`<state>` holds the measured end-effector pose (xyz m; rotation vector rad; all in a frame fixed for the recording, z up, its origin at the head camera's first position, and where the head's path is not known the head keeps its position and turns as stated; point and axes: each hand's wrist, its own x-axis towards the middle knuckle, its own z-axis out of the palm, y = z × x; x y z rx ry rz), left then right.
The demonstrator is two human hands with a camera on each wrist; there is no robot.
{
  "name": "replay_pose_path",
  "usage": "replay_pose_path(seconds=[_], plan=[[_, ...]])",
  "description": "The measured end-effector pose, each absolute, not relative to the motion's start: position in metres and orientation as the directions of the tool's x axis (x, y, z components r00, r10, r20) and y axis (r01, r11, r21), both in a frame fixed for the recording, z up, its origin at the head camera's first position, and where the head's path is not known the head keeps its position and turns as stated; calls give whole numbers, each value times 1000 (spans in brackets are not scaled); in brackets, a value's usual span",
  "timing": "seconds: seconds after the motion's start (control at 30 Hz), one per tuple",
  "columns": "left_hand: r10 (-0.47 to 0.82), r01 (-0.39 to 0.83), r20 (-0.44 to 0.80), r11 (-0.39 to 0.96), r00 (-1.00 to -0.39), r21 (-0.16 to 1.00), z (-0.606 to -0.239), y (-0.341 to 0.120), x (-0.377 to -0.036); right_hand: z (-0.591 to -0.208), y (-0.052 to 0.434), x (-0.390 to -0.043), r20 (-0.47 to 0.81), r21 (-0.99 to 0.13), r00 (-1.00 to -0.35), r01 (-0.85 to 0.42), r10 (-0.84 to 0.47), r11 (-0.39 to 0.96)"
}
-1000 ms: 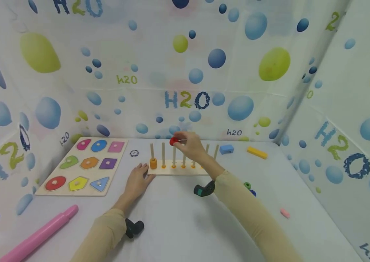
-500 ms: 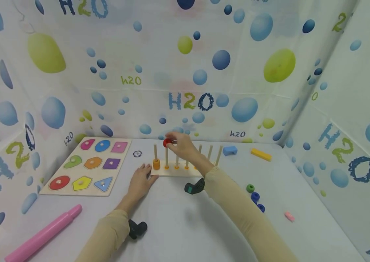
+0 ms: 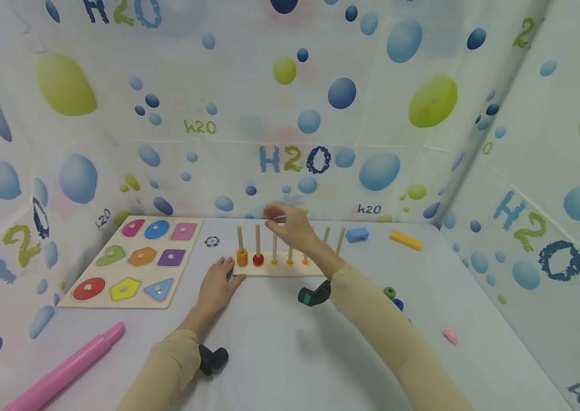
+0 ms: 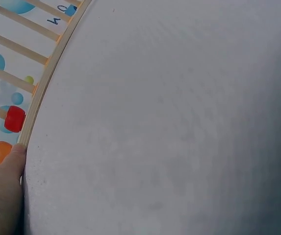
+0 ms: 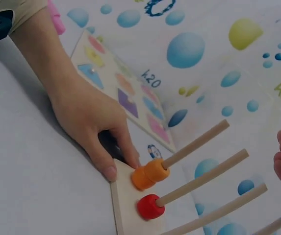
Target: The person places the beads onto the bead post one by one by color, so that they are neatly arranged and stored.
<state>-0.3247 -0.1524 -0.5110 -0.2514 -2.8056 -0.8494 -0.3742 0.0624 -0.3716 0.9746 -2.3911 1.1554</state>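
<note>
left hand (image 3: 216, 287) fingers flat on peg board (image 3: 280, 267) — right hand (image 3: 292, 225) fingers loose, holding nothing.

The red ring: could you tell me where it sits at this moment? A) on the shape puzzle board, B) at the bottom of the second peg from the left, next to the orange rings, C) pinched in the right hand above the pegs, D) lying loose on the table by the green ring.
B: the red ring rests at the foot of the second peg beside the orange rings, while the right hand above holds nothing.
</note>
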Motion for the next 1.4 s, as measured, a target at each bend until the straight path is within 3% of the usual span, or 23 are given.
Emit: replay_pose_path(seconds=[0.33,0.9,1.13,1.4], plan=[[107,215,229,828,-967,518,-512,-151,-325,-387,132,-354,486,-631,-775,-631,-403,452],[115,211,215,835,-970,508,-511,-151,-326,-470,255,-292,226,-742,-868,-447,-442,500],[116,215,216,827,-970,520,-511,-151,-327,-481,281,-269,171,-721,-870,-431,-463,542],[111,215,223,827,-968,520,-511,-151,-326,-468,282,-252,119,-689,-857,-435,-502,580]])
